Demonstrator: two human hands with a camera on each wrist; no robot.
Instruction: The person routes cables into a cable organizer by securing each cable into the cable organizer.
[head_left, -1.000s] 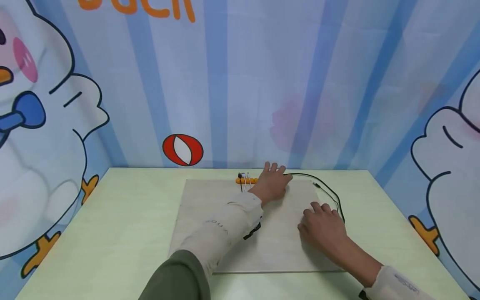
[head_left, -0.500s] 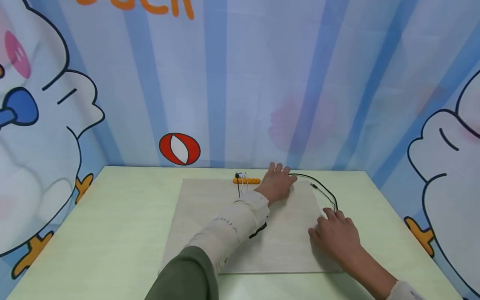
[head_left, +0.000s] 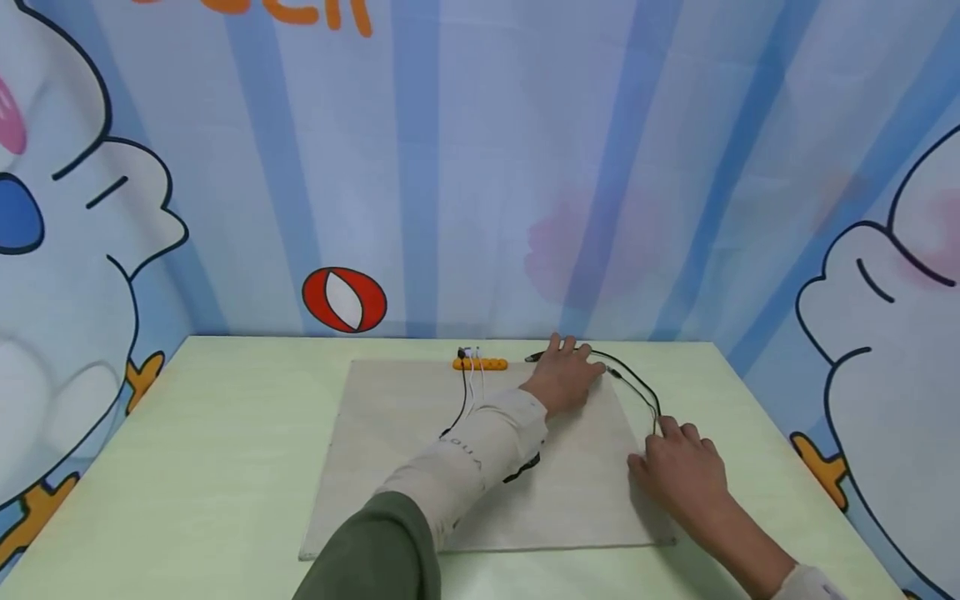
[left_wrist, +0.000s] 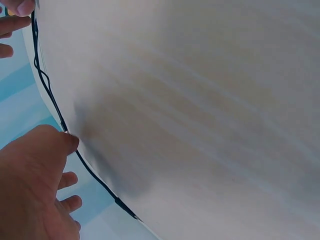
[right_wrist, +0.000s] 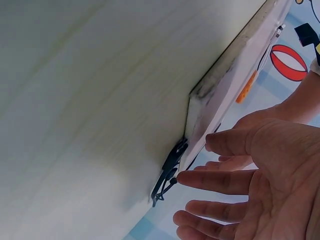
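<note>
Beyond the back edge of a pale board (head_left: pixel 405 450), my left hand (head_left: pixel 567 382) lies over a black cable, its thumb touching the cable (left_wrist: pixel 95 175) in the left wrist view. The cable's plug end (head_left: pixel 533 357) shows left of that hand. A second thin cable, with a dark connector (head_left: pixel 614 373), starts beside the left thumb. Both cables run along the board's right side to my right hand (head_left: pixel 682 475). Its fingers are extended in the right wrist view, the index fingertip at a dark cable bundle (right_wrist: pixel 171 162) by the board's corner.
An orange cable holder (head_left: pixel 491 364) at the board's back edge carries several thin cables. A black cable end (head_left: pixel 448 432) lies on the board by the left sleeve (head_left: pixel 480 442). The pale table (head_left: pixel 187 467) surrounds the board, and a printed curtain (head_left: pixel 480 167) stands behind.
My left hand has slid right along the back edge, uncovering the plug end. The right hand has moved right and slightly nearer, its fingers now by the cable. The head view has turned slightly right.
</note>
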